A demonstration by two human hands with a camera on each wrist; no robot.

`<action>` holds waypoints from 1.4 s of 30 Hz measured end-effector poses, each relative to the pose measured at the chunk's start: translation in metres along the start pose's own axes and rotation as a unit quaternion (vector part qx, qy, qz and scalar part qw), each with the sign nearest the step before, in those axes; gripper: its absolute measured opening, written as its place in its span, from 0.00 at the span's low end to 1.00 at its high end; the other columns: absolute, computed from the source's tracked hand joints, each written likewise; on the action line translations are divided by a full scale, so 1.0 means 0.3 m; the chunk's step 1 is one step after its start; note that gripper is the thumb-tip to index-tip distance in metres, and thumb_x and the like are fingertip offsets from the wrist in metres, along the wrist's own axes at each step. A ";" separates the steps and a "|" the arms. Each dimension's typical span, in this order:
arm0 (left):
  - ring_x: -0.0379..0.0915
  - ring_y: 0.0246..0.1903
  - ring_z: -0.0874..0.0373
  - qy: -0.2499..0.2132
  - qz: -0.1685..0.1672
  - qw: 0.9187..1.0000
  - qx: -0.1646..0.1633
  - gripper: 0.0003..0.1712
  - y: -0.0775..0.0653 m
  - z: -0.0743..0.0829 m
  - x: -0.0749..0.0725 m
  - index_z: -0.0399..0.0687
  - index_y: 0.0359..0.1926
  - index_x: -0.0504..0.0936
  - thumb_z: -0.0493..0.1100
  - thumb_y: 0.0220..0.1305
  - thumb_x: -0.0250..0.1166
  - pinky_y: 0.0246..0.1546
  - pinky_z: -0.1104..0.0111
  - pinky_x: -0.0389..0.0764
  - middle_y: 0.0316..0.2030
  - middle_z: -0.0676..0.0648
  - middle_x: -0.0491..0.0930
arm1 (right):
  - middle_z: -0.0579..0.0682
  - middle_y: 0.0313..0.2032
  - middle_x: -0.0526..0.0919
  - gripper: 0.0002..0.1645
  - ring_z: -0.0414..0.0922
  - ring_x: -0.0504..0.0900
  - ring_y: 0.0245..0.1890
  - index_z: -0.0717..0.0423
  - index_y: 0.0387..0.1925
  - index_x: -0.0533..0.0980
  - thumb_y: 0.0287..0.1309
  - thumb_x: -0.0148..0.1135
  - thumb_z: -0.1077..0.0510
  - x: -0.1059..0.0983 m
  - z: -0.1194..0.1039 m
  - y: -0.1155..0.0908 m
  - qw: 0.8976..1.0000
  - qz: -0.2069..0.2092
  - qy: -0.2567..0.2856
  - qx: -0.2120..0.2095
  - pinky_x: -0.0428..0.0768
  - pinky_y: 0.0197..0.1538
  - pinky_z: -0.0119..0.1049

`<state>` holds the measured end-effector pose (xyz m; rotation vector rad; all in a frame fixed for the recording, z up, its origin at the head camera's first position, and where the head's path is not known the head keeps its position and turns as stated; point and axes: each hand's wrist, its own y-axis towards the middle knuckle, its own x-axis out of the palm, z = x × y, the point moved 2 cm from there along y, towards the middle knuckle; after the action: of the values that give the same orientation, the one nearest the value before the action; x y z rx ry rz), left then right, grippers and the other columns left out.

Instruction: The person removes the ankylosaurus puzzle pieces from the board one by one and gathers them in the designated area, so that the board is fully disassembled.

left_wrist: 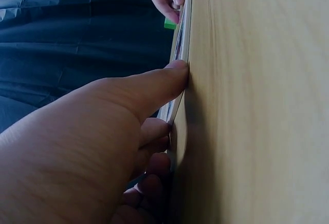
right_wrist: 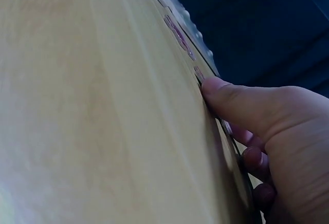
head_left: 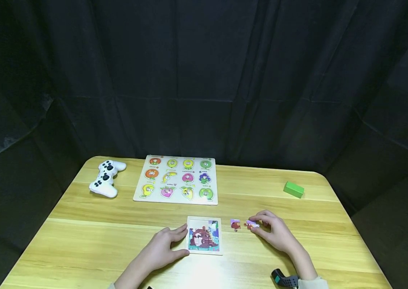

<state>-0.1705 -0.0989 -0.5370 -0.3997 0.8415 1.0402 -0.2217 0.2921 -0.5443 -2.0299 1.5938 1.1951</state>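
Observation:
A small square jigsaw puzzle in a pale frame (head_left: 204,253) lies on the table, with pieces filling most of it and a bare patch at its upper left. My left hand (head_left: 163,247) holds the frame's left side, the thumb at the near corner and fingers farther up the edge. To the right, my right hand (head_left: 275,233) pinches a puzzle piece (head_left: 251,224) with purple and reddish-brown print between thumb and fingers, at table level. Another loose puzzle piece (head_left: 235,224) lies between that piece and the frame. In the right wrist view, the thumb (right_wrist: 218,88) partly hides the held piece.
Behind the puzzle lies a fruit peg board (head_left: 175,200). A white game controller (head_left: 106,178) is at the back left, a green block (head_left: 293,189) at the back right. A black strap-like device (head_left: 284,279) sits by the right wrist. Dark curtains (head_left: 204,80) surround the table.

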 end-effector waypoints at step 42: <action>0.76 0.67 0.38 0.010 0.020 1.000 0.014 0.40 0.002 -0.001 -0.007 0.36 0.68 0.79 0.55 0.63 0.77 0.69 0.44 0.75 0.72 0.41 0.75 | 0.42 0.38 0.82 0.19 0.31 0.74 0.30 0.56 0.54 0.85 0.63 0.76 0.57 0.201 -0.285 0.160 0.990 -0.124 0.059 -0.040 0.78 0.34 0.28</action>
<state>-0.1717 -0.1000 -0.5355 -0.3715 0.8850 1.0621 -0.2268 0.1787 -0.5254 -2.3079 1.3109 1.0824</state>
